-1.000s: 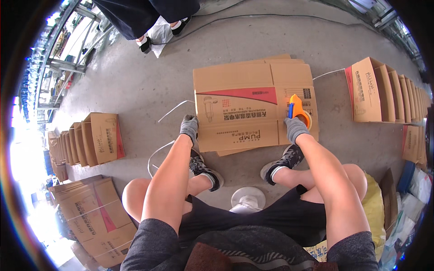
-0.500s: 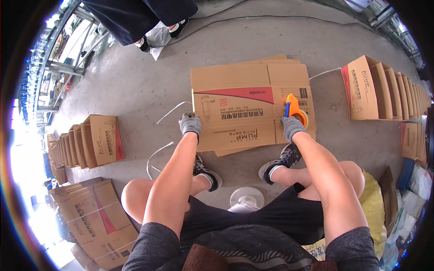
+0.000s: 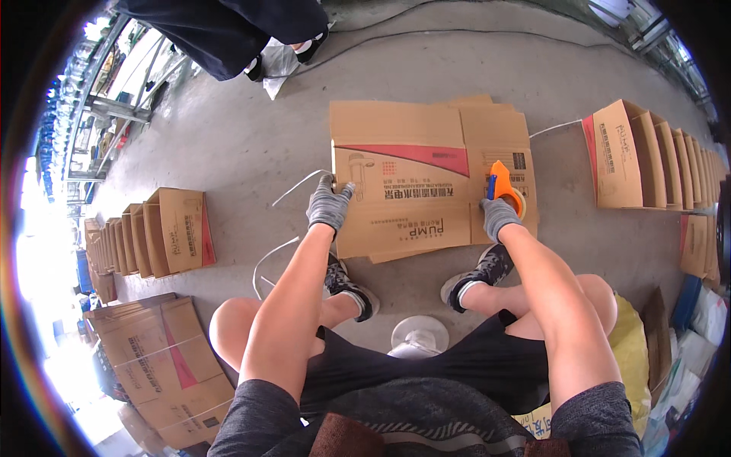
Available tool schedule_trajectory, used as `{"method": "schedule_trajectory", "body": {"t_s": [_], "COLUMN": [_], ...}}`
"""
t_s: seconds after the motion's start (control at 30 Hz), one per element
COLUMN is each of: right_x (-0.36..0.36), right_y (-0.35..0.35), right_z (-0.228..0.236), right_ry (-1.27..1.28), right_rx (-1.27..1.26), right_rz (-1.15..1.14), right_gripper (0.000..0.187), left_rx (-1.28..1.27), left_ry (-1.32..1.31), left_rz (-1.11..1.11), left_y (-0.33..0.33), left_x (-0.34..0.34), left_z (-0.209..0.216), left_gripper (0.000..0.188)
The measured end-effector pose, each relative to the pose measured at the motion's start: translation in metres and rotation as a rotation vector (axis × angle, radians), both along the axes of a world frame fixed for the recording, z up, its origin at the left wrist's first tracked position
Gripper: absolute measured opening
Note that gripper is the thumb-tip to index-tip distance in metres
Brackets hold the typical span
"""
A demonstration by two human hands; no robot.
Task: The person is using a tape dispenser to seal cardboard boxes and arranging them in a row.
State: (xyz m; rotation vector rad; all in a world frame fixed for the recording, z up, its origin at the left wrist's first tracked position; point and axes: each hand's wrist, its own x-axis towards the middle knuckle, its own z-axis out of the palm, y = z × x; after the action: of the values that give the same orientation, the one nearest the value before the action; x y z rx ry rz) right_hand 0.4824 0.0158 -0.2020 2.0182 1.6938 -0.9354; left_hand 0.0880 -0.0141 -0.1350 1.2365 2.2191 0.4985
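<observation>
Flattened cardboard boxes [image 3: 411, 126] lie stacked on the floor in front of my feet, printed side up with a red band. My left hand [image 3: 330, 204], in a grey glove, is at the left edge of the top box. Its thumb lies over the board and its fingers run along the edge; their tips are partly hidden. In my gloved right hand [image 3: 499, 216] is an orange tape dispenser [image 3: 499, 177] with a blue part and a roll of tape. It rests over the right part of the top box.
Rows of opened boxes stand at left [image 3: 177, 232] and right [image 3: 615, 156]. A strapped bundle of flat boxes [image 3: 164, 365] is at lower left. White straps [image 3: 276, 257] lie on the floor. Another person's legs [image 3: 244, 34] are at the far left, beside a plastic bag [image 3: 279, 65].
My left hand has gone from curled fingers to a thumb-over-edge hold, slightly further onto the box. The view has turned a little. My right hand keeps the tape dispenser in about the same place.
</observation>
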Motion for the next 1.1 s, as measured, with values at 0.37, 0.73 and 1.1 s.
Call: {"method": "schedule_trajectory", "body": {"t_s": [0.37, 0.73, 1.1], "right_x": [-0.077, 0.004, -0.1], "right_y": [0.011, 0.04, 0.072], "right_z": [0.031, -0.004, 0.291], "right_ry": [0.249, -0.103, 0.089], "right_rx": [0.337, 0.323, 1.208], "right_rz": [0.04, -0.29, 0.366], "right_gripper": [0.025, 0.032, 0.06], "left_rx": [0.347, 0.587, 0.423], "left_ry": [0.142, -0.709, -0.412], "left_rz": [-0.255, 0.079, -0.141], "left_y": [0.031, 0.004, -0.005], "left_x": [-0.208, -0.197, -0.213], "left_z": [0.078, 0.167, 0.15], "left_gripper": [0.062, 0.05, 0.041]}}
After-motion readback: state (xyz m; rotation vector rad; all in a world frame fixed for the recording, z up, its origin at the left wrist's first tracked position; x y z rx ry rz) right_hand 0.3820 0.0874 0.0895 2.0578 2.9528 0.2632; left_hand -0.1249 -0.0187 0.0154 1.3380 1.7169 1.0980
